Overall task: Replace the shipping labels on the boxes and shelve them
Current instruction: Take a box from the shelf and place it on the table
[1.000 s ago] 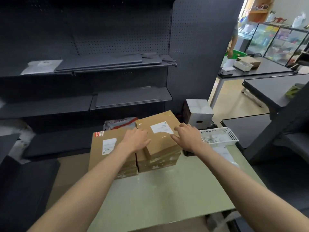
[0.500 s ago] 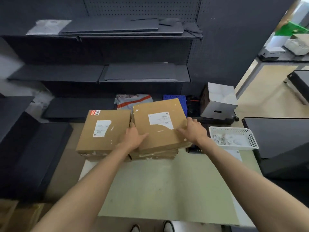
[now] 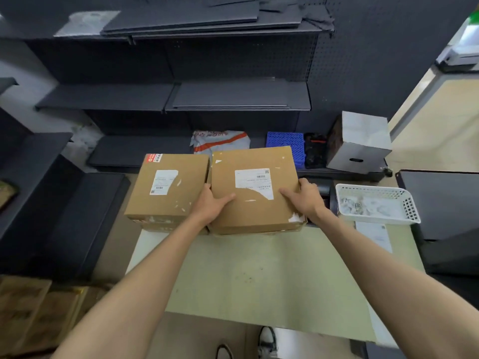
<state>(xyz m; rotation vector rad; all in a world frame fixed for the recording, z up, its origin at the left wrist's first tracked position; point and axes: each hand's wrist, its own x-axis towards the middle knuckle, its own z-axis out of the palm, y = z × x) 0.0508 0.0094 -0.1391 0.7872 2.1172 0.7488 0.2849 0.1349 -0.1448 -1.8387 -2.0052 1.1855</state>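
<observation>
Currently both hands, left hand [image 3: 211, 203] and right hand [image 3: 305, 199], grasp the sides of the top right box [image 3: 255, 187] at the worktop's [image 3: 254, 275] far edge; lift level, keeping its torn label [image 3: 254, 183] uppermost for peeling.

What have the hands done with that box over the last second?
Both hands slid to the top right box: left hand now grips its left edge, right hand its right edge, thumbs on top. The left box and white basket stayed put.
</observation>
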